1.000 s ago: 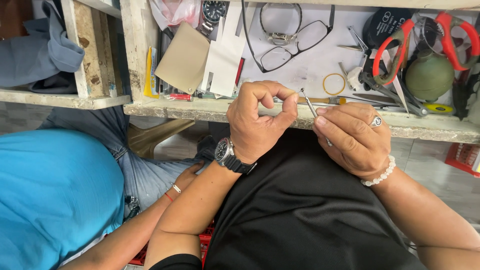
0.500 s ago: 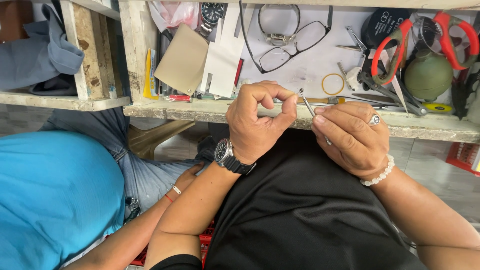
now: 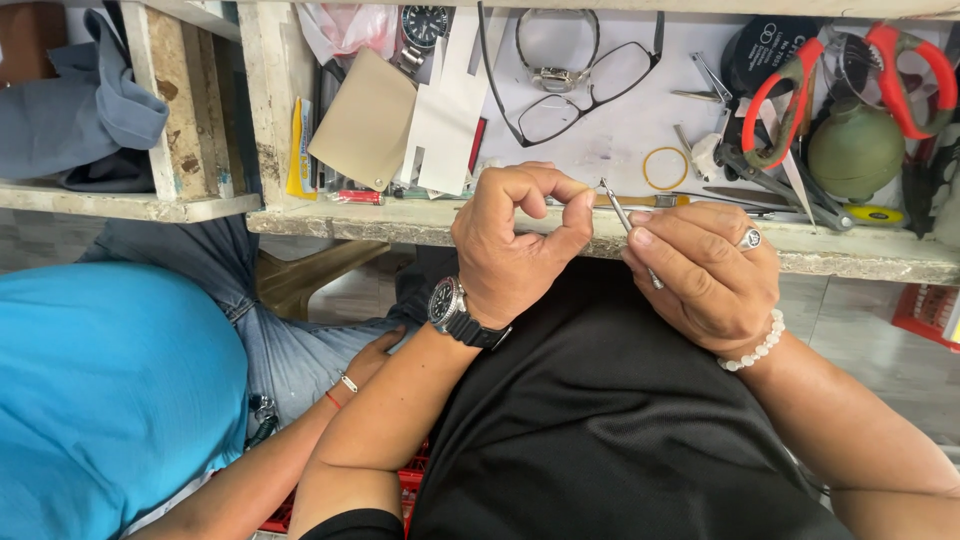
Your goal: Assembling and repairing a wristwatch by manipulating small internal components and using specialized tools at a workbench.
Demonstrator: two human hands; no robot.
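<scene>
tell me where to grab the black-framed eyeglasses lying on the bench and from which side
Take the black-framed eyeglasses at the bridge between the two lenses, coming down from above. They lie flat on the white bench top with both temples spread open toward the back, so the bridge looks like the most central, balanced spot, and it keeps fingers off the lenses. A metal watch bracelet lies close behind, so probably approach from the front edge.

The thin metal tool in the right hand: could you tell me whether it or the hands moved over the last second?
Barely: the thin metal tool tipped slightly nearer the left hand, whose pinch tightened a little. The right hand kept its grip; the eyeglasses and pliers stayed put.
</scene>
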